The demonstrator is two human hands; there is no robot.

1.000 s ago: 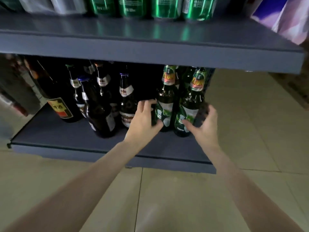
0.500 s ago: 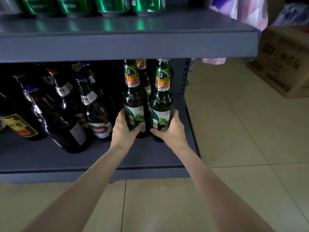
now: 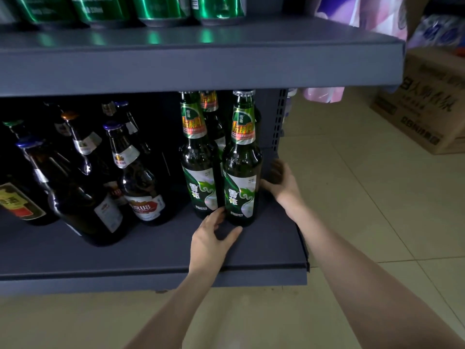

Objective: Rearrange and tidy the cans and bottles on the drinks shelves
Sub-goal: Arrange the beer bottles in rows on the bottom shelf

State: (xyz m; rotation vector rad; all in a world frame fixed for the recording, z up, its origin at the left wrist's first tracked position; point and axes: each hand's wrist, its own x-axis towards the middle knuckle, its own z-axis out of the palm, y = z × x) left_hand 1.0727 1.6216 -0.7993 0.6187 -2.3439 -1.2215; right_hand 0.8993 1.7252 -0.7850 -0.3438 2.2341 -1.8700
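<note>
While two green bottles (image 3: pixel 241 170) stand upright at the lower shelf's (image 3: pixel 151 255) right end, the left hand (image 3: pixel 211 238) lies spread at their bases and the right hand (image 3: pixel 280 183) rests relaxed beside them. Both gripped bottles half a second ago. Right fingertips are blurred.

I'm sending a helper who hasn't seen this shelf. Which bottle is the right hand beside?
On the lower grey metal shelf, go to its right end, where green glass bottles stand. It is the front right green bottle, nearest the perforated upright, with the right hand at its side.
</note>
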